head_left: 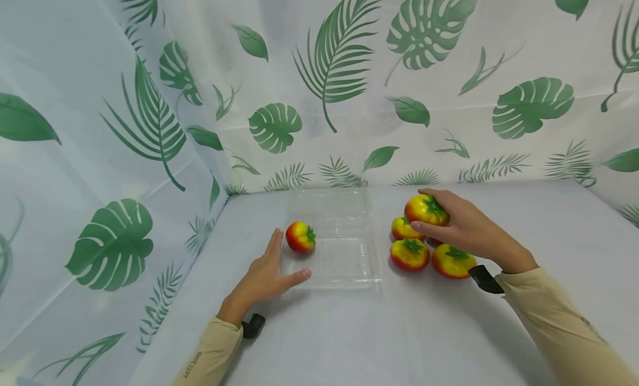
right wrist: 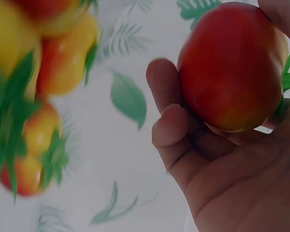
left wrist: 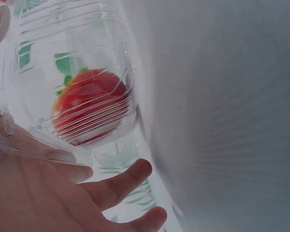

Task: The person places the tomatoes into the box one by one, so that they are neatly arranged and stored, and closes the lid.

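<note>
My right hand [head_left: 466,222] grips a red-and-yellow persimmon [head_left: 423,209] with a green leafy top, fingers and thumb curled round its sides. It is raised over a cluster of similar persimmons [head_left: 409,255] on the table. In the right wrist view the held persimmon [right wrist: 232,67] shows its smooth red underside. My left hand [head_left: 264,278] rests at the left side of a clear plastic clamshell box [head_left: 344,258], fingers straight and thumb spread along its front left corner. Inside the box, one persimmon [head_left: 300,237] lies at the left; through the ribbed wall it shows red in the left wrist view.
The box's transparent lid [head_left: 331,203] lies folded back behind its base. A white cloth covers the table [head_left: 349,336]. White curtains with green leaf prints [head_left: 344,86] stand at the back and left.
</note>
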Tool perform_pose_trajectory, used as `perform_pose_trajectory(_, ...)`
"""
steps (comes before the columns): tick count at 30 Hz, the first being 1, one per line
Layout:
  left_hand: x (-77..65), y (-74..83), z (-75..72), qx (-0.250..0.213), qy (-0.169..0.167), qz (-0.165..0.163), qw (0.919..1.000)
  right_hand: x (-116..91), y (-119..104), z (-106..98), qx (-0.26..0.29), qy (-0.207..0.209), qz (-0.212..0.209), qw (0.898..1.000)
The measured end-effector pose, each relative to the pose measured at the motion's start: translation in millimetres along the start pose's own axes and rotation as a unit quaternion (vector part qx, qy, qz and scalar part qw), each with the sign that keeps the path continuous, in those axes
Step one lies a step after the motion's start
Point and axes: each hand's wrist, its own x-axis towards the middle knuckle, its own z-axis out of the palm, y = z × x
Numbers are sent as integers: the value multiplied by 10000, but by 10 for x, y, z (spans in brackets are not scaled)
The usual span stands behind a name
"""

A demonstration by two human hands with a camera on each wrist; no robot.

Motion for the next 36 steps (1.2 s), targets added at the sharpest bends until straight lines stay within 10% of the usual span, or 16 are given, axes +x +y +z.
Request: perform_pose_trajectory(36, -38, -13, -74, 37, -461, 123, 9989, 621, -1122, 1086, 1402, -312, -1109, 9834)
